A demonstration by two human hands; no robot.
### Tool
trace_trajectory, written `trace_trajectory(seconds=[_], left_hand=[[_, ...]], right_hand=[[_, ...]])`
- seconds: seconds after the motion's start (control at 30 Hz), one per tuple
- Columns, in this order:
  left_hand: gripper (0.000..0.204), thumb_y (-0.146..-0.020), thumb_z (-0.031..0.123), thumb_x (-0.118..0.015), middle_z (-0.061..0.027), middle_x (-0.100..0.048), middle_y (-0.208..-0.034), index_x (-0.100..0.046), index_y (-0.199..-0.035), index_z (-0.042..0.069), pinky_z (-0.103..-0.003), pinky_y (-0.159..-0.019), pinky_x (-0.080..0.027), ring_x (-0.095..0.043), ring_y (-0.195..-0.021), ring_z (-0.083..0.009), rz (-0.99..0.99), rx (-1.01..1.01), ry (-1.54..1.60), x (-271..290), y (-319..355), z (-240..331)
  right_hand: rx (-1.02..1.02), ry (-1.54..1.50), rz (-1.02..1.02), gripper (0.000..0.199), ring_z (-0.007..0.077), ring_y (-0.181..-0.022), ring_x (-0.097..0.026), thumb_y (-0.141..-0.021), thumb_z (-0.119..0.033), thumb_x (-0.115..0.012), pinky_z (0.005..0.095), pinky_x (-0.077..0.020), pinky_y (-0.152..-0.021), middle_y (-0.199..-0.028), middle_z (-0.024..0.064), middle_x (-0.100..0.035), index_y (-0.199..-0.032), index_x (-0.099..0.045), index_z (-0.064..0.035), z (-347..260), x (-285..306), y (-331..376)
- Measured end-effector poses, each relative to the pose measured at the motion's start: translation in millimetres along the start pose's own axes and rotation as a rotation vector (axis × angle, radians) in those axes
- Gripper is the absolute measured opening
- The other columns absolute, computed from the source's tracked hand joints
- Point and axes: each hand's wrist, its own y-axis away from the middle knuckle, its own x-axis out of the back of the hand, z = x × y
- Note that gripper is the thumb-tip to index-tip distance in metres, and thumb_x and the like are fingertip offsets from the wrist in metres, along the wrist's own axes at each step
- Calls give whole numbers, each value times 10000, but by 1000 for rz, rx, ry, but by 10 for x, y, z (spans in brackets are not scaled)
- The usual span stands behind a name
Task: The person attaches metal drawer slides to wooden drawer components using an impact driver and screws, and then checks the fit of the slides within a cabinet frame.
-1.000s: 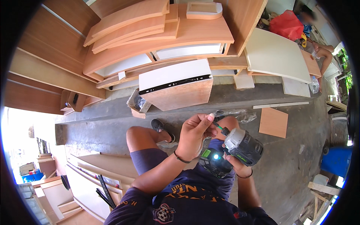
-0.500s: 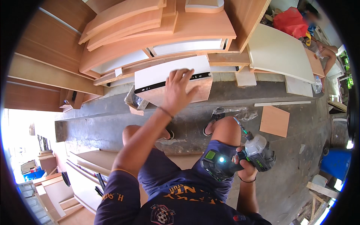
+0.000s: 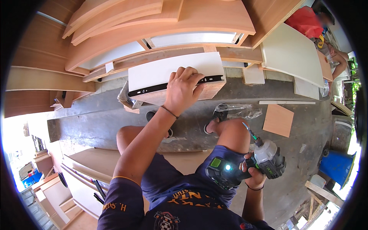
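Observation:
A white-sided drawer box (image 3: 157,71) stands in front of me with a black metal drawer slide (image 3: 145,91) along its edge. My left hand (image 3: 181,86) lies over the slide at about its middle, fingers bent and thumb closed against it; part of the slide is hidden beneath. By my right thigh, my right hand (image 3: 253,174) grips a black and grey cordless drill (image 3: 268,158) by its handle. Its long bit (image 3: 250,131) points up and away from me, and a small light glows near its battery base.
Behind the drawer box rises a wooden cabinet (image 3: 214,19) with curved boards (image 3: 126,17) stacked on it. A square wood piece (image 3: 278,120) and clear plastic wrapping (image 3: 239,110) lie on the floor. Another person (image 3: 339,63) sits far right. A blue container (image 3: 335,167) stands at right.
My left hand's fingers, spread and raised before, have closed down onto the drawer slide. The view has shifted slightly. My right hand still holds the drill in about the same place.

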Motion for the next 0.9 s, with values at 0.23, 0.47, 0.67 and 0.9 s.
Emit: trace_trajectory(seconds=[0.23,0.47,0.67,0.9], left_hand=[[225,-707,158,-730,20,-578,-891,-673,-921,120,-342,-706,-403,-537,-839,-201,1,-8,10,9,-20,10],[218,-698,136,-724,22,-565,-875,-672,-909,125,-343,-699,-399,-533,-829,-199,15,5,33,21,-9,35],[181,-708,150,-705,14,-555,-871,-672,-886,132,-353,-712,-398,-534,-847,-203,36,36,53,35,1,37],[176,-713,152,-694,5,-545,-897,-670,-887,135,-359,-732,-389,-522,-860,-207,31,37,67,-31,16,44]], right_hand=[[-9,30,18,655,194,-682,-590,-729,-73,-701,367,-494,-650,-1091,170,-578,-1292,-370,-18,-10,-101,-90],[-73,113,-5,677,181,-706,-583,-723,-84,-696,341,-497,-656,-1082,163,-584,-1308,-361,-19,-94,-163,-140],[-85,399,-98,683,151,-732,-563,-718,-144,-696,284,-483,-664,-1065,130,-582,-1305,-369,-25,-604,-301,-473],[95,1022,-139,660,169,-899,-587,-647,-57,-702,306,-489,-784,-1103,97,-606,-1262,-474,13,-1336,-721,-1045]])
